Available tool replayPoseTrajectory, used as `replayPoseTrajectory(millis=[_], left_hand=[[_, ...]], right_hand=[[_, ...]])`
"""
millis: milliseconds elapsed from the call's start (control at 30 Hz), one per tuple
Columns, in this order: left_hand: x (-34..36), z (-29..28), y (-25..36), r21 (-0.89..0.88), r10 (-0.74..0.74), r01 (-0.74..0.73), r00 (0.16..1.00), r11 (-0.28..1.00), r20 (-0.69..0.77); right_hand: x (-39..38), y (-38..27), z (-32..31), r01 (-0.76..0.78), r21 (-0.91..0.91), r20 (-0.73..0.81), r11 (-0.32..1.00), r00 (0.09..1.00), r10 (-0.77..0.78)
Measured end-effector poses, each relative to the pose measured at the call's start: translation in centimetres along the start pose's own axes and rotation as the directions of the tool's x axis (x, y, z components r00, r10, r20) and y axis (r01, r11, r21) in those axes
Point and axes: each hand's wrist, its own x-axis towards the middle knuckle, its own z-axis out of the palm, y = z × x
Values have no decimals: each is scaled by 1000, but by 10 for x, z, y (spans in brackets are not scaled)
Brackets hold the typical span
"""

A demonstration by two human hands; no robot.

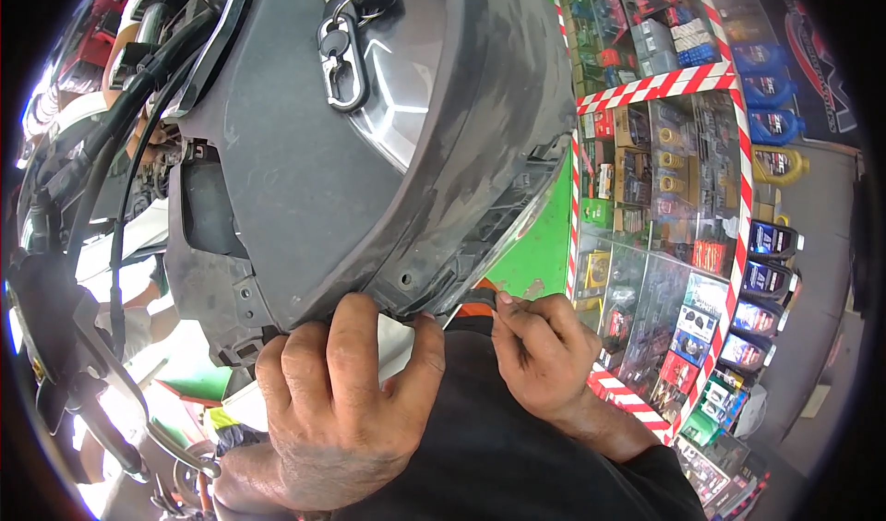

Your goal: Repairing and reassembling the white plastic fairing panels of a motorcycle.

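Observation:
A large dark grey plastic fairing panel with a clear lamp lens fills the middle. My left hand holds the panel's near lower edge, fingertips on its top face and thumb at the edge to the right. Just right of it, my right hand is closed, thumb and forefinger pinched beside an orange and dark strip by the panel's corner. What sits in that pinch is too small to tell. A black carabiner with a key ring and keys lies on the lens.
Motorcycle handlebar parts and black cables crowd the left side. To the right stands a glass display case edged with red and white striped tape, full of small packaged parts. Blue bottles and dark bottles line up beyond it. Green floor shows between.

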Motion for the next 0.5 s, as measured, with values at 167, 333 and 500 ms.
replayPoseTrajectory(millis=[167, 333, 500], left_hand=[[1, 10, -6, 4, 39, -39, 987, 999, -154], [1, 8, -8, -4, 80, -81, 985, 997, -151], [0, 8, -10, -13, 85, -88, 984, 996, -159]], right_hand=[[10, -2, -6, 63, -97, 50, 993, 997, -59], [11, 5, -11, 6, -126, 103, 992, 995, 7], [32, -1, -27, 60, -233, 284, 971, 959, 9]])
